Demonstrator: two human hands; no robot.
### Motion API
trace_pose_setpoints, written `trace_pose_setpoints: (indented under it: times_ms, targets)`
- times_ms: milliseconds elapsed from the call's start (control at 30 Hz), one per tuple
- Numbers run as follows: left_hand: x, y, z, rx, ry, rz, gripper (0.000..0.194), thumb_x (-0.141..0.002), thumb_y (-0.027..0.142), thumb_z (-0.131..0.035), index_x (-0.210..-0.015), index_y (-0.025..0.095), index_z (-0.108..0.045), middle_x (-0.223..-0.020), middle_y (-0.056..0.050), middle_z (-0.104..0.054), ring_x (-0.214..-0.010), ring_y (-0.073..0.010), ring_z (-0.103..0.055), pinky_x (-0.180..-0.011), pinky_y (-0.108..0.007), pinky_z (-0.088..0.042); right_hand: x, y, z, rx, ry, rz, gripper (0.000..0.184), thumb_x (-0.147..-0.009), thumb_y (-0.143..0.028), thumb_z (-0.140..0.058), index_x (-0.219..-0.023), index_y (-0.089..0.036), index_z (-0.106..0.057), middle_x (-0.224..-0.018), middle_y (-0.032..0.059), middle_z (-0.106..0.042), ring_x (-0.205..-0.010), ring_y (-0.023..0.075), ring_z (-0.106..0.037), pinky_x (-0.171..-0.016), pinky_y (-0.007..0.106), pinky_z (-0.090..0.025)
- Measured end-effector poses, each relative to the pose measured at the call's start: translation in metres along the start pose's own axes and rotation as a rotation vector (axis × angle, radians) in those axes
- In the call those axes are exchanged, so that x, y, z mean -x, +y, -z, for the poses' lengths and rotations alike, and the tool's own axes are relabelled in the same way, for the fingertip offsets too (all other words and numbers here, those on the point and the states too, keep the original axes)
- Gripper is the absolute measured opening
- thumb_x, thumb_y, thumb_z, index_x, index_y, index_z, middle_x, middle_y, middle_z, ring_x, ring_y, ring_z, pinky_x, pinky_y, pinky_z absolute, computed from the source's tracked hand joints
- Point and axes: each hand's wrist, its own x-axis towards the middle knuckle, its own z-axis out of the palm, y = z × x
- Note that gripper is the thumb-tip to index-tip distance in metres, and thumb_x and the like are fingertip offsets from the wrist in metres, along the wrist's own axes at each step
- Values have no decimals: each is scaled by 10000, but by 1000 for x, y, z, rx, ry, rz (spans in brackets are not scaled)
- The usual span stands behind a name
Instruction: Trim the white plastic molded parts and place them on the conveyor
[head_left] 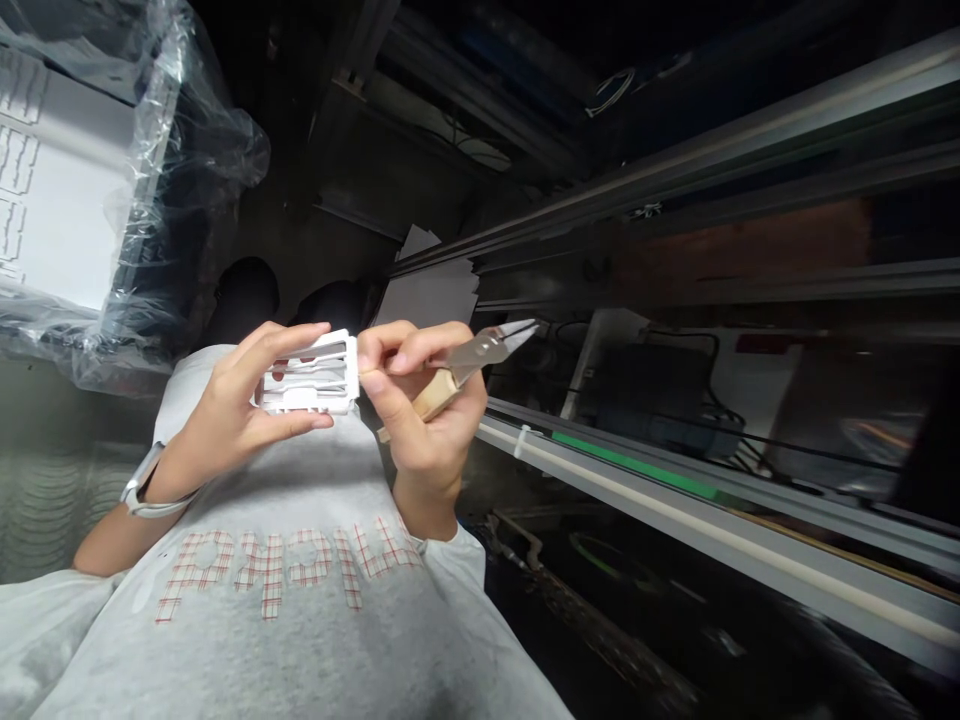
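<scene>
My left hand (247, 385) grips a small white slotted plastic frame (311, 375) between thumb and fingers, in front of my chest. Long bars run across the frame, with gaps between them. My right hand (427, 410) is closed around a pair of nippers (484, 350) with tan handles, their metal jaws pointing away to the right. The thumb and fingertips of that same hand touch the right end of the white frame. Whatever may lie between those fingertips is too small to make out.
At the upper left stands a box lined with clear plastic film (161, 130), white parts inside. A metal rail with a green strip (637, 465) runs along the right side. White sheets (431, 290) lie beyond my hands. Cables and dark equipment fill the shelves at right.
</scene>
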Motion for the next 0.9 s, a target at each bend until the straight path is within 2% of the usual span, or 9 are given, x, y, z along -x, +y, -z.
trace_pose_setpoints:
  times_ms: [133, 200, 300, 367, 467, 633, 767, 900]
  targets:
    - [1, 1, 0, -40, 16, 8, 556, -886, 545, -747, -1339, 246, -627, -1047, -66, -683, -824, -170, -621, -645, -247, -485, 0, 3, 3, -61, 4, 25, 132, -954, -270, -622, -966, -286, -492, -838, -21, -588, -755, 150, -619, -656, 300, -527]
    - [1, 2, 1, -27, 31, 8, 559, -874, 536, -764, -1337, 252, -631, -1062, -67, -691, -821, -168, -626, -636, -244, -481, -1, 6, 9, -37, -35, 41, 121, -974, -348, -618, -1073, -291, -576, -882, -8, -618, -765, 155, -615, -674, 311, -543]
    - [2, 2, 4, 8, 54, -8, 571, -858, 524, -786, -1348, 268, -643, -1091, -67, -708, -808, -162, -631, -635, -244, -488, -3, 9, 23, 107, -140, 96, 383, -969, -527, -614, -1275, -299, -638, -1013, 26, -666, -866, 184, -644, -769, 354, -572]
    - [3, 1, 6, 26, 71, -18, 572, -854, 511, -795, -1354, 273, -654, -1090, -68, -718, -789, -158, -631, -633, -248, -495, -5, 11, 32, 235, -192, 167, 471, -944, -571, -636, -1325, -295, -652, -1062, 36, -693, -929, 199, -668, -821, 372, -572]
    - [4, 1, 8, 54, 91, -37, 587, -851, 490, -802, -1379, 281, -651, -1108, -73, -722, -806, -163, -640, -625, -247, -498, -6, 11, 40, 352, -219, 251, 464, -933, -533, -673, -1305, -257, -669, -1036, 46, -745, -929, 209, -702, -830, 389, -565]
    - [5, 7, 9, -24, 98, -58, 574, -878, 455, -776, -1405, 282, -629, -1135, -69, -715, -873, -178, -646, -659, -253, -520, -6, 11, 45, 354, -227, 322, 392, -914, -483, -717, -1207, -225, -680, -1019, 80, -785, -926, 246, -746, -792, 415, -570]
    - [5, 10, 10, -94, 89, -77, 566, -906, 488, -729, -1421, 286, -608, -1118, -64, -704, -861, -182, -643, -650, -268, -525, -8, 8, 47, 374, -229, 430, 380, -920, -449, -723, -1210, -206, -689, -1014, 99, -794, -901, 260, -762, -765, 424, -572]
    - [6, 9, 11, -74, 107, -103, 591, -889, 452, -766, -1437, 313, -594, -1095, -46, -696, -861, -168, -630, -663, -252, -511, -9, 2, 48, 406, -223, 472, 357, -922, -436, -722, -1170, -179, -706, -1004, 116, -796, -887, 259, -763, -745, 424, -579]
